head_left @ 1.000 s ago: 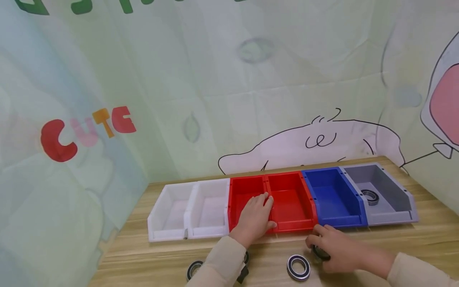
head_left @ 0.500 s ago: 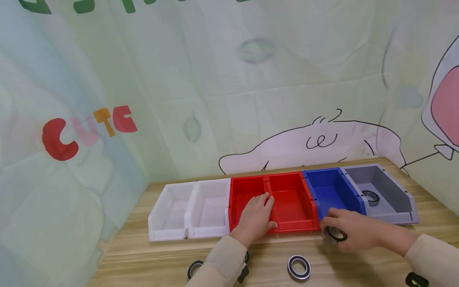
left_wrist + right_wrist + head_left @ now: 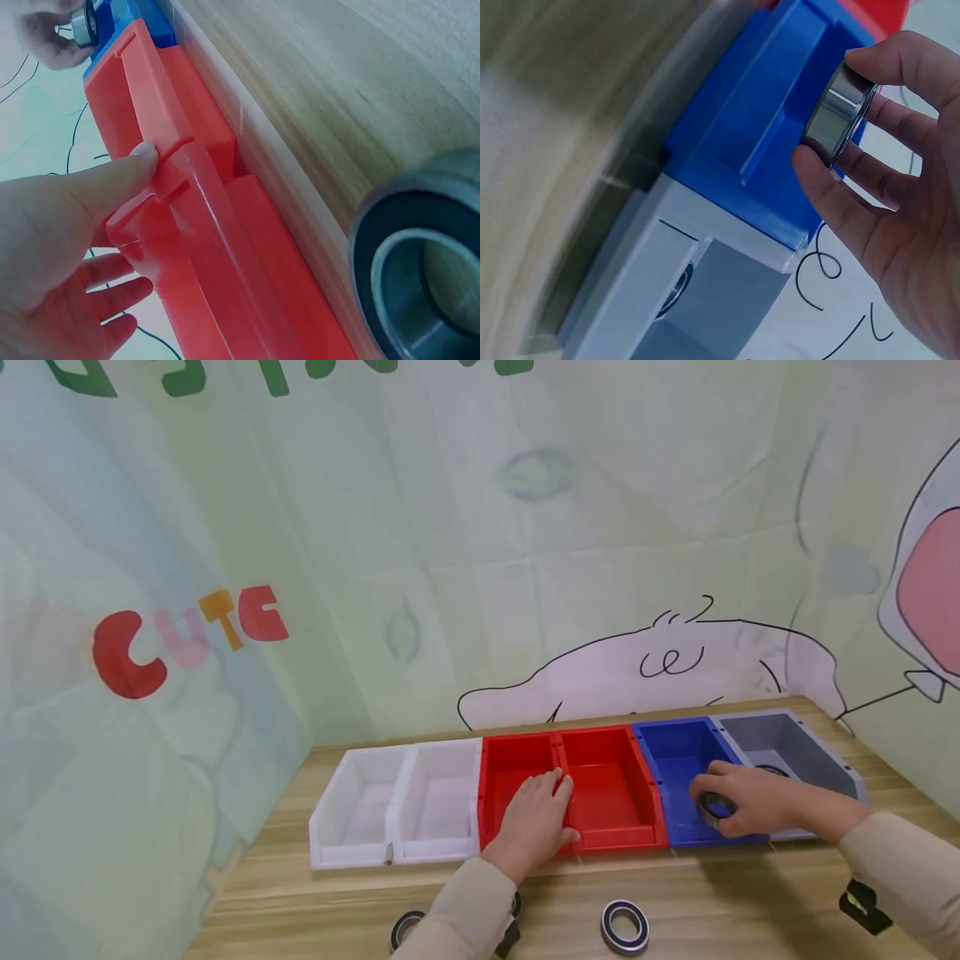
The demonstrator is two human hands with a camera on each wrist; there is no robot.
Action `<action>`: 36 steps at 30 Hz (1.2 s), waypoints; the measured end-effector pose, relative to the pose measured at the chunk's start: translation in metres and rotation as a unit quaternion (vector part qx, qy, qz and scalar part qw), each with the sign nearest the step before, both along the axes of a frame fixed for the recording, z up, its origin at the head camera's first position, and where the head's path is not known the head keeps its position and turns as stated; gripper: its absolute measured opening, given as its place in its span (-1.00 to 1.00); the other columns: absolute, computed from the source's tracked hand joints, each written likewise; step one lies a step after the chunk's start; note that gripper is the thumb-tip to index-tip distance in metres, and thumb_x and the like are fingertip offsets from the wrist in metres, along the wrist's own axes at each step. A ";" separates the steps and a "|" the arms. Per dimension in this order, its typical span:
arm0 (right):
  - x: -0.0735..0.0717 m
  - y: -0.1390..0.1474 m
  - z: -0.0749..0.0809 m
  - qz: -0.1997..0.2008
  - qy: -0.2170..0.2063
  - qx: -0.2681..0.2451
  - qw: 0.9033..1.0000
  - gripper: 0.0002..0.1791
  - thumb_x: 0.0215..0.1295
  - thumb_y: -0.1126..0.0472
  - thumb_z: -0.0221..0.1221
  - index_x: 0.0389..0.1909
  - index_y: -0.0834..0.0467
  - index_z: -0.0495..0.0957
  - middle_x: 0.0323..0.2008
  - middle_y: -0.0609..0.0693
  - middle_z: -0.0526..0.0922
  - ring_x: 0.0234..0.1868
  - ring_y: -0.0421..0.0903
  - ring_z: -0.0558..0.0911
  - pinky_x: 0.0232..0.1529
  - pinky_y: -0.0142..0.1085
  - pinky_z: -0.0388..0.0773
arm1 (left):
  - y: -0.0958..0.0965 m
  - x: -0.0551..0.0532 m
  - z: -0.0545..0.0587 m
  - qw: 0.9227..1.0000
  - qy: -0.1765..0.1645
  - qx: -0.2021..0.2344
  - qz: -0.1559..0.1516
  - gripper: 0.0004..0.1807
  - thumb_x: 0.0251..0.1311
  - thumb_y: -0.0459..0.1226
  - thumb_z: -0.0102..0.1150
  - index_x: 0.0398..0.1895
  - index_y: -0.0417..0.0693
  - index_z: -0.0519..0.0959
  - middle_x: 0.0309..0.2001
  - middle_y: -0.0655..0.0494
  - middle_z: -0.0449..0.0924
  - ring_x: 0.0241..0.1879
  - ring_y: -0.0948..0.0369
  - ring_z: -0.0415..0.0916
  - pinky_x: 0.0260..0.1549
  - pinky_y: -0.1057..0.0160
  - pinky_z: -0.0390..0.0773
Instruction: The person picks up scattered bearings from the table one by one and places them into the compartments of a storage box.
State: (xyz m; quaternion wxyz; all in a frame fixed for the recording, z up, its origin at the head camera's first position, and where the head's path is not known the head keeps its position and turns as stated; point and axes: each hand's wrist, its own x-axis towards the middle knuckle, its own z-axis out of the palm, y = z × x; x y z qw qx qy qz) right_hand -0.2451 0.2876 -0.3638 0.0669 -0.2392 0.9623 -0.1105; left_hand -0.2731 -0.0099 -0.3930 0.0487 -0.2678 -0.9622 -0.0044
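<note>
The right hand pinches a black-and-silver metal ring over the blue plastic bin; the left hand, fingers loose, touches the red plastic bins; below the fingers lies a wood-grain tabletop, beyond them a pale-green printed cloth

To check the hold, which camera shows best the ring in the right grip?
Right wrist: the ring is large there, pinched by the right grip. Head view shows it smaller, partly covered; left wrist shows it small, at top left.
</note>
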 end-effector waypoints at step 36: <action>-0.064 -0.018 -0.031 -0.103 -0.026 0.020 0.994 -0.48 -0.05 0.23 0.23 0.01 0.28 0.44 0.04 0.46 0.36 -0.01 0.34 0.44 -0.01 0.24 0.40 | -0.002 0.003 0.000 1.000 -0.004 0.012 0.008 -0.10 -0.15 0.01 0.39 0.33 0.12 0.23 0.34 0.13 0.23 0.28 0.15 0.23 0.26 0.19 0.30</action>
